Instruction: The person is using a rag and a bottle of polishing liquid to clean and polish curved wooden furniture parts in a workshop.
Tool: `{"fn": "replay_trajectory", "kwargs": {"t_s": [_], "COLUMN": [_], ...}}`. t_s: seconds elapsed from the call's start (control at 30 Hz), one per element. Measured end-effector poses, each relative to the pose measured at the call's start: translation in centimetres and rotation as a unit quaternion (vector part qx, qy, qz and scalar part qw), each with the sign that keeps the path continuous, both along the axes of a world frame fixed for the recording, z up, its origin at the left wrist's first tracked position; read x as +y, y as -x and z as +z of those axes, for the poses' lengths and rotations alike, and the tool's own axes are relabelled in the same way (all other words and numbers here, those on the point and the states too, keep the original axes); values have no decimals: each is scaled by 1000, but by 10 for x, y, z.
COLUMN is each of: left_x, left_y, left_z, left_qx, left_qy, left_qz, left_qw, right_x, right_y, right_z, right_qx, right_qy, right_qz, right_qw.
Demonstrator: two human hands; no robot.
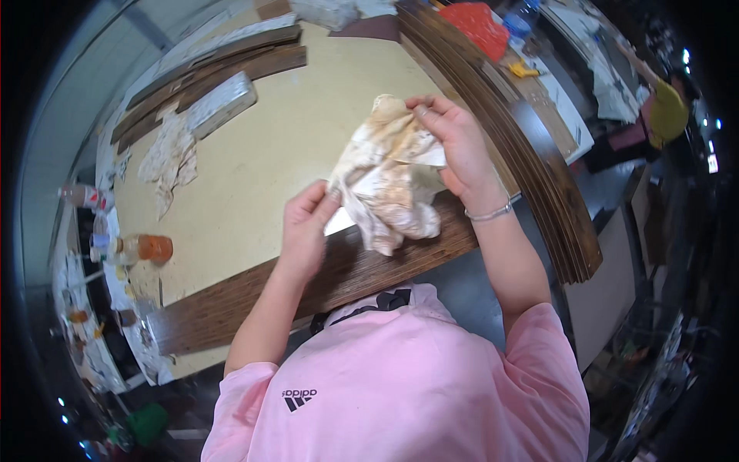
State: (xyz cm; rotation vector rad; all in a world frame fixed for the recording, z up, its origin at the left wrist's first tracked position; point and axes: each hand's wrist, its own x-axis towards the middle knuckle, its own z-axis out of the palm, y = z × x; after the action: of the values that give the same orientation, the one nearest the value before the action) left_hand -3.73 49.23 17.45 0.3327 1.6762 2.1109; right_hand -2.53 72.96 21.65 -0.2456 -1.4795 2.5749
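both hands held a stained rag above a dark wood plank at the centre of the frame.

head view: the rag (387,181) was a crumpled, off-white cloth blotched with brown and tan stains, bunched into loose folds and hanging just over the dark wood plank (254,296) that ran from lower left toward the middle. the left hand (304,227) was closed in a pinch on the rag's lower left edge, fingers curled. the right hand (454,142) gripped the rag's upper right side, fingers bent over the cloth, a thin bracelet at the wrist. behind them lay the pale tabletop (292,131). a second stained cloth (171,158) lay at the upper left, well apart, beside a pale block (222,102). a stack of dark planks (531,146) curved down the right side.
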Motion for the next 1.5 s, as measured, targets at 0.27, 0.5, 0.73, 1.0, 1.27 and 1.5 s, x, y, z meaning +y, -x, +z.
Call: {"fn": "replay_trajectory", "kwargs": {"t_s": [0.27, 0.5, 0.73, 1.0, 1.27, 1.5], "left_x": [-89, -182, -195, -259, -304, -401], "left_y": [15, 25, 26, 38, 50, 87], "left_z": [-2, -6, 12, 5, -8, -55], "left_qx": [-81, -2, -38, -6, -58, -37], "left_qy": [-85, -11, -84, -124, -156, 6], "left_qz": [155, 243, 233, 221, 171, 329], "left_qw": [981, 970, 968, 967, 971, 944], "right_x": [-116, -141, -188, -253, -285, -237], "right_y": [8, 40, 68, 89, 108, 100], "right_z": [-30, -14, -39, -62, -79, -76], "right_qx": [-26, -63, 125, -21, -38, -113], "right_qy": [-209, -243, -529, -369, -371, -111], "right_qz": [251, 177, -20, 250, 298, 300], "right_qw": [945, 952, 839, 895, 879, 941]}}
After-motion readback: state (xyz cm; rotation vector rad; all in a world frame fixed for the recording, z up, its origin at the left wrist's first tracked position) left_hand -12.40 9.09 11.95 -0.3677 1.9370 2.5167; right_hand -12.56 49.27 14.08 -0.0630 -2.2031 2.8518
